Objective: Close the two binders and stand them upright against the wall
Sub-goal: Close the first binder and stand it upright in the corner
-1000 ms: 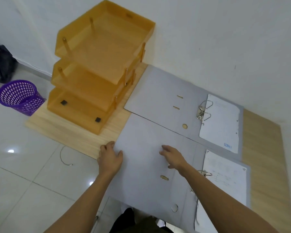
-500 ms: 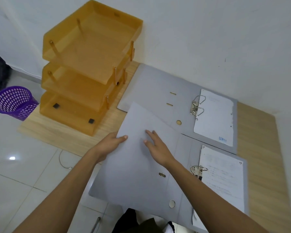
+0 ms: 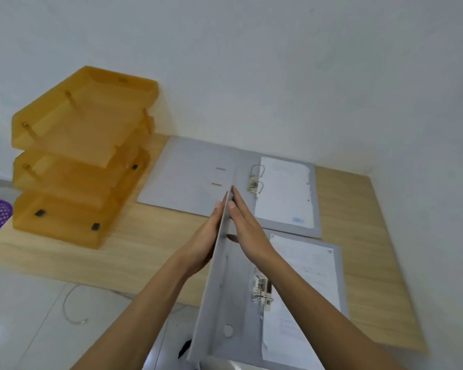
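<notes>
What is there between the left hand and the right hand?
In the head view, the raised cover of the near binder stands edge-on between the left hand and the right hand; both palms lie flat against it.

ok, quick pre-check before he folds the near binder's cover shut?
1. Cover lifted on edge between left hand and right hand: ok.
2. Near binder's rings closed: cannot tell.
3. Paper lying flat under the cover's path: ok.
4. Right hand clear of the closing path: not ok, it is on the inner face.
5. Far binder closed: not ok, lies open.
</notes>
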